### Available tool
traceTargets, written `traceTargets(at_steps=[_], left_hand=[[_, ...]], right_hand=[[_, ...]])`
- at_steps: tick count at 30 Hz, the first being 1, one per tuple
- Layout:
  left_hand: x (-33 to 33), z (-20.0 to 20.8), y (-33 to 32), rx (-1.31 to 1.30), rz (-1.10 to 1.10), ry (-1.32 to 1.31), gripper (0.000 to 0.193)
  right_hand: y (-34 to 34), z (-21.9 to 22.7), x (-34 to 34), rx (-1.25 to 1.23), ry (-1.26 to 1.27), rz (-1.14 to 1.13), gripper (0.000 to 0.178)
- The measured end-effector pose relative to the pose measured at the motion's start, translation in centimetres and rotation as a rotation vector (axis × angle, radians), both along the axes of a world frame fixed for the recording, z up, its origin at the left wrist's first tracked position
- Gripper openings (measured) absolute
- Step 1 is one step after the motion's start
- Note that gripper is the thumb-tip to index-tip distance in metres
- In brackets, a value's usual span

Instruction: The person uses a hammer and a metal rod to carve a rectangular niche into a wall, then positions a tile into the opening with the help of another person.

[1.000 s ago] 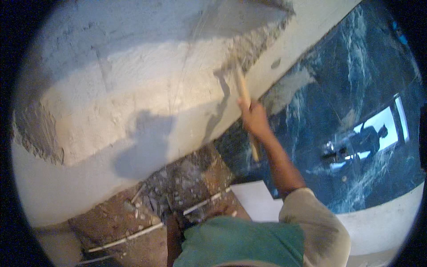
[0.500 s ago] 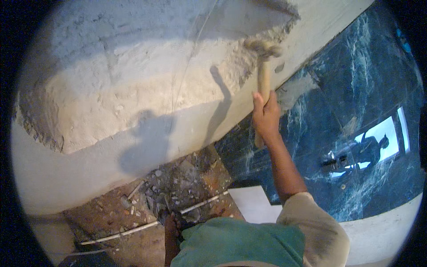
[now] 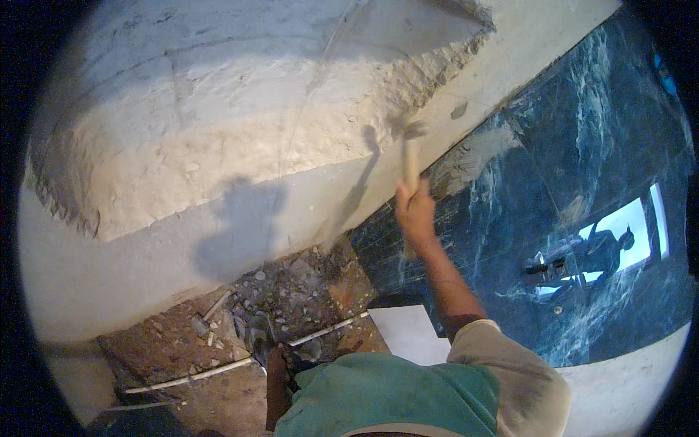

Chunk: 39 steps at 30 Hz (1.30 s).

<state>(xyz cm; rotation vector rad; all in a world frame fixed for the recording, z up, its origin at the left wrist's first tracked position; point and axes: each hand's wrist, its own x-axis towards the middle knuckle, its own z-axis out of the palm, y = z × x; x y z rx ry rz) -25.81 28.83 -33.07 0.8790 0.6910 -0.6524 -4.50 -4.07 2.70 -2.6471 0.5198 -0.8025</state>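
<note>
My right hand (image 3: 416, 216) is closed round the pale wooden handle of a hammer (image 3: 411, 166). The hammer's head is smeared by motion and lies over the wall's lower edge of broken plaster (image 3: 397, 91); whether it touches the wall I cannot tell. A shadow of the hammer falls on the wall to its left. What seems to be my left hand (image 3: 282, 358) is low near the rubble, beside my green shirt. It is dark and partly covered, so its fingers and anything in them cannot be made out.
Dark blue-green veined tiles (image 3: 524, 211) run along the right and reflect a bright window. Rubble (image 3: 291, 284) litters the ground below the wall, with another hammer (image 3: 211, 313) lying there. A pale pipe (image 3: 193, 379) crosses the ground, and a white sheet (image 3: 411, 331) lies beside the tiles.
My right hand and the hammer have moved down and to the left along the wall. The hammer's shadow has shifted slightly right and down, closer to the hammer's head.
</note>
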Motion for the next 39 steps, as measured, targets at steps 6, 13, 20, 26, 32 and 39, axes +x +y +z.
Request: traceTargets(at_steps=[6,13,20,26,32,39], left_hand=[[-1.9,-3.5,1.7,-0.065,-0.031,0.001,0.027],[0.9,3.1,-0.1,-0.073,-0.003,0.04,0.03],[0.3,-0.5,0.2,-0.106,-0.052,0.135,0.029],[0.1,-0.5,-0.8,-0.091,-0.023,0.083,0.026],[0.9,-0.3,-0.8,-0.179,0.103,0.007,0.026],[0.6,-1.1,-1.0,-0.18,0.126,0.047,0.028]], right_hand=[[2.1,3.4,-0.2,0.034,-0.027,0.101,0.04],[-0.7,-0.5,-0.1,-0.015,0.107,0.014,0.041],[4.4,8.5,2.5,0.035,-0.192,0.17,0.039],[-0.4,2.8,3.7,-0.15,0.271,0.01,0.044],[4.7,10.3,5.0,0.013,-0.109,0.114,0.044],[2.6,7.1,5.8,0.379,0.365,0.051,0.048]])
